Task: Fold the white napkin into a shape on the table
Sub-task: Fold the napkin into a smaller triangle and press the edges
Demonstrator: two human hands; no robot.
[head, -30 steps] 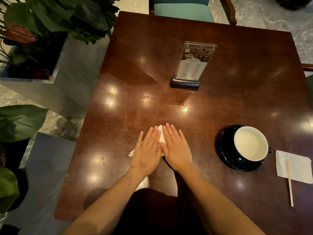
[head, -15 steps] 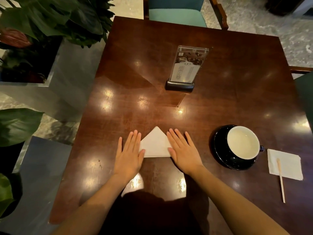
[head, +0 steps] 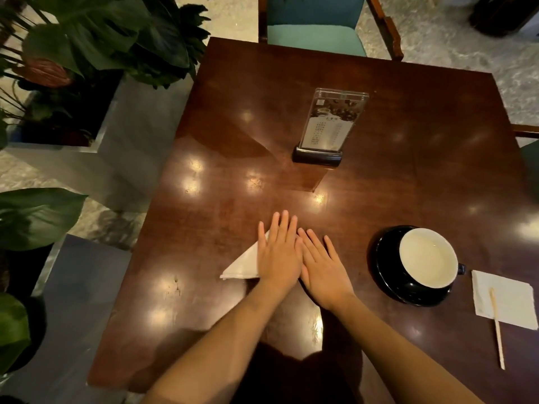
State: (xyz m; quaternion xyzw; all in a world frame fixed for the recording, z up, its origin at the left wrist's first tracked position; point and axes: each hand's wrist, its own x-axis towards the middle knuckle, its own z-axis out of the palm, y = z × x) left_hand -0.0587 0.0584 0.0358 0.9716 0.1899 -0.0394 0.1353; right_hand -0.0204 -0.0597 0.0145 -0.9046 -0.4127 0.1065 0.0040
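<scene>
A white napkin (head: 243, 265) folded into a triangle lies flat near the front middle of the dark wooden table (head: 408, 182). My left hand (head: 280, 252) rests flat on top of it, palm down with the fingers straight and close together. My right hand (head: 320, 265) lies flat beside the left one, touching it along the edge. Only the napkin's left corner shows; the rest is hidden under both hands. Neither hand grips anything.
A black cup on a black saucer (head: 420, 265) stands at the right. Further right lies a second white napkin (head: 507, 298) with a wooden stir stick (head: 497, 328). A clear menu stand (head: 325, 126) is mid-table. Plants (head: 96, 42) stand left, a teal chair (head: 315, 27) behind.
Half a second ago my hands lay apart on either side of the exposed triangle. Both have slid inward and now lie together over the napkin.
</scene>
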